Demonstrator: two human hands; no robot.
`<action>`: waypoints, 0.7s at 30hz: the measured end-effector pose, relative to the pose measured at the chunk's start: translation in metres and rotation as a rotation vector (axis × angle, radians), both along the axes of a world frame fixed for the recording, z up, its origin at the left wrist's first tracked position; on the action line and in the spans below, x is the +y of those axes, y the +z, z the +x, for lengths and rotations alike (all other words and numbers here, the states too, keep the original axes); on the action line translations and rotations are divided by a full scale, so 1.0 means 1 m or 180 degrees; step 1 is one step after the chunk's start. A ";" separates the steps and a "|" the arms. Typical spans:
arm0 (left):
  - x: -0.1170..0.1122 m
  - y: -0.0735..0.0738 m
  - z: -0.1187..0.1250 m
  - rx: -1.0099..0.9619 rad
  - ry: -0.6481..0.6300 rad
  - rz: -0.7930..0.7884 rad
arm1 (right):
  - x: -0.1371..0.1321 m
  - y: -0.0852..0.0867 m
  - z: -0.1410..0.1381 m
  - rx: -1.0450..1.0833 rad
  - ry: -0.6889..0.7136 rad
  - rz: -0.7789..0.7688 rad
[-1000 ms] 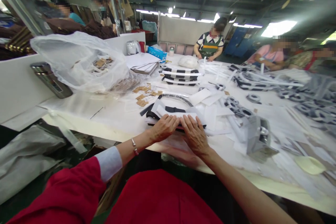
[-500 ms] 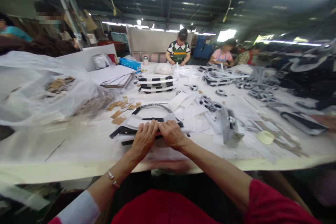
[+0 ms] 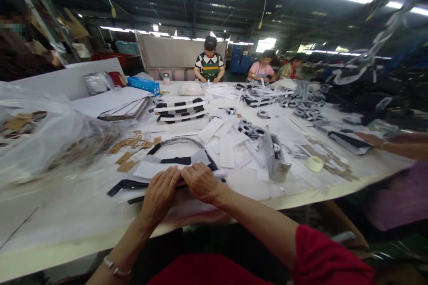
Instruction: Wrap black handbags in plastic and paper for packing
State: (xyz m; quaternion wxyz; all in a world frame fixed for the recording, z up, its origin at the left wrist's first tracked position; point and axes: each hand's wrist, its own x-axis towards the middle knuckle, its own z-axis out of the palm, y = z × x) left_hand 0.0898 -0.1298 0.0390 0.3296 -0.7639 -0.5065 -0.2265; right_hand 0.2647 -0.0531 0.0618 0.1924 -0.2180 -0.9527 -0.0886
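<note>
Side by side, my left hand and my right hand press on the near edge of a white sheet at the table's front. The left fingers bend over the edge, close together; the right fingers are curled on it, with the thumbs meeting near the middle. The sheet lies across a flat black-edged piece whose dark ends stick out to the left. Behind my fingers a black patch and a curved strap arch away from me. What lies under my fingertips is hidden.
Brown tags and a clear plastic bag lie left. White strips, tape rolls and a tape dispenser lie right. Striped bands are stacked behind. Co-workers stand across the table; another person's arm reaches in from the right.
The view has turned to the right, so the table and my hands appear further left. Both hands stay on the white sheet's edge, and more of the black patch shows behind them.
</note>
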 end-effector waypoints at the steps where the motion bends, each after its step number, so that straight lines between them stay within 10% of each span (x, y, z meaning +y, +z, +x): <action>1: 0.000 0.000 0.000 -0.0025 -0.0012 -0.0012 | -0.001 0.000 0.001 0.0050 0.0038 -0.0039; 12: -0.009 -0.001 -0.014 -0.0480 0.0341 0.0084 | -0.009 0.013 0.085 0.1355 0.0422 -0.0037; 21: -0.007 0.012 -0.034 -0.1320 0.1440 0.0306 | 0.045 -0.040 0.120 0.1015 -0.0548 -0.0161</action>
